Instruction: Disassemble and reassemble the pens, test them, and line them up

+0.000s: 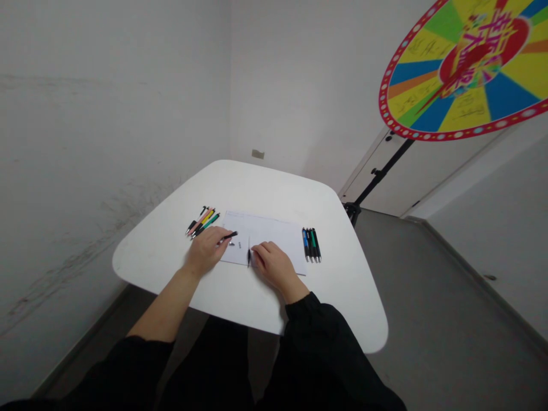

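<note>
A rectangular white paper sheet (278, 225) lies on a smooth white bench (274, 185). At its nine-to-ten o'clock, slim plastic pens (208, 217) show pink, yellow, green and black; at three o'clock, a neat row of glossy pens (314, 244) shows blue, green and black. The slender pen part (232, 234) at the left hand (209, 248) is black; tiny loose pieces (240, 245) seem grey, though too small to be sure. Black fabric sleeves (329, 337). At two o'clock, a round wheel (464, 108) has yellow, blue, green and orange wedges, red centre, pale-dotted red rim.
</note>
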Demonstrator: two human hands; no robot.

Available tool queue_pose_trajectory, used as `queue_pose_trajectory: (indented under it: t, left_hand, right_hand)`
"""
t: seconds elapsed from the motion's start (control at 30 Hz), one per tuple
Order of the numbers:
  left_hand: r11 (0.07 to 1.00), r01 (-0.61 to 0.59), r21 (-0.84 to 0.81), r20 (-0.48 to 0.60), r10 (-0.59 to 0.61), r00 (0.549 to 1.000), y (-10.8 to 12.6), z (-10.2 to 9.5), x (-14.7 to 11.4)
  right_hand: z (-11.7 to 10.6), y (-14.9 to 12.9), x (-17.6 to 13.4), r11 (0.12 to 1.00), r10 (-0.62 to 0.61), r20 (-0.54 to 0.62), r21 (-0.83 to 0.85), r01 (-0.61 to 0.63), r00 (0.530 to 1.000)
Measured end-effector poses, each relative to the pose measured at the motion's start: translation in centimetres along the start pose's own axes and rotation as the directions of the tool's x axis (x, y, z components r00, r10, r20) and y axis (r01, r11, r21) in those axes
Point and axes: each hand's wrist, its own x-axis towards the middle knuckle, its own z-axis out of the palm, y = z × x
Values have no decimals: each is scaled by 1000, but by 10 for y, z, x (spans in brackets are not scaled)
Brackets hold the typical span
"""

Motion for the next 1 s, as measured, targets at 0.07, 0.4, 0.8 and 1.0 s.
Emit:
queue_pose_trajectory:
  t: [0.07, 0.4, 0.8, 1.0]
  left_hand:
    - [1000, 4, 2, -1, -4, 1000, 0, 0, 0]
    - [996, -56, -64, 117, 63, 991, 6, -1, 2]
    - [974, -225, -15, 185, 224, 957, 16, 0, 5]
    - [968, -250, 17, 234, 239, 942, 17, 2, 3]
  right_hand:
    - [0, 0, 0, 1000, 5, 4, 9, -5, 1000]
    - [4, 3, 2, 965, 172, 35, 195, -176, 984]
    - [4, 3, 5, 977, 111, 33, 180, -115, 993]
    - [4, 0, 7, 998, 46, 35, 49, -48, 998]
